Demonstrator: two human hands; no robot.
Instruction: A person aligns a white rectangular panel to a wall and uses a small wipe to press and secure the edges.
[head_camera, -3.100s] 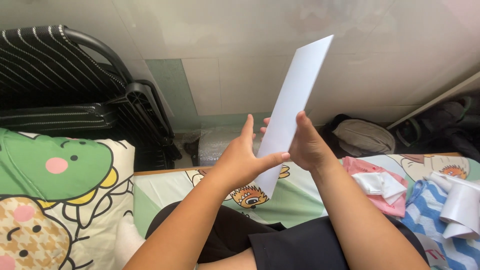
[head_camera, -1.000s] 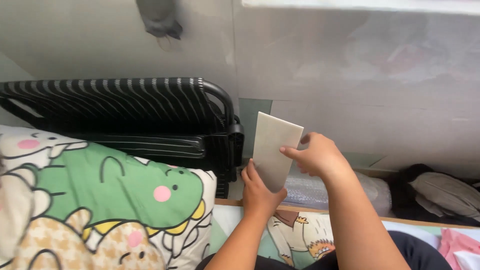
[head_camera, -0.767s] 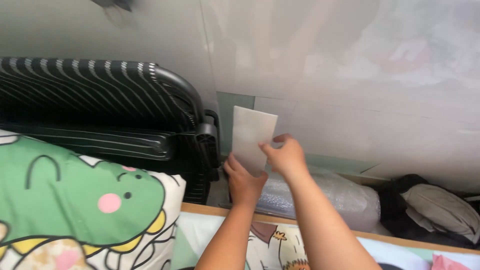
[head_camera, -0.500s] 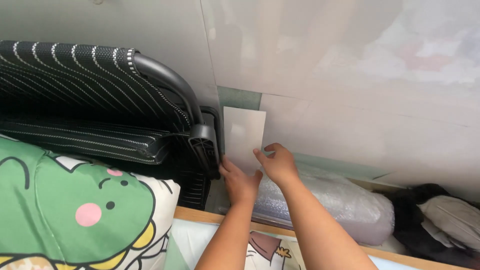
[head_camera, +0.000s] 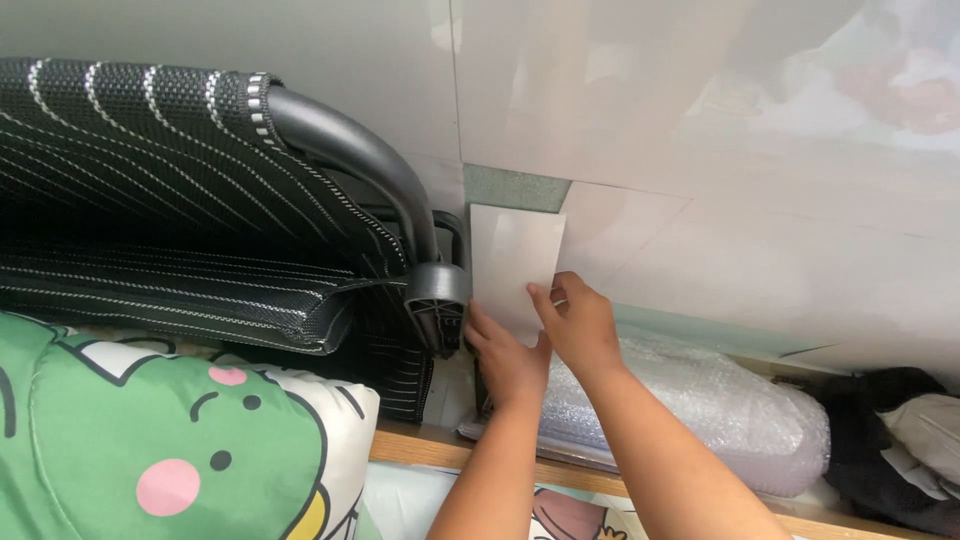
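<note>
A plain white card (head_camera: 515, 262), upright and flat, stands against the pale wall (head_camera: 700, 150) just beside a folded black striped chair (head_camera: 200, 220). The right hand (head_camera: 580, 325) pinches its lower edge with closed fingers (head_camera: 540, 300). The left hand (head_camera: 505, 355) touches its bottom, above a bubble-wrapped bundle (head_camera: 700, 410).

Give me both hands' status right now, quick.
Left hand: fingers on the lower edge of the white sheet, grip cannot be told.
Right hand: closed on the white sheet, pinching its lower right edge.
</note>
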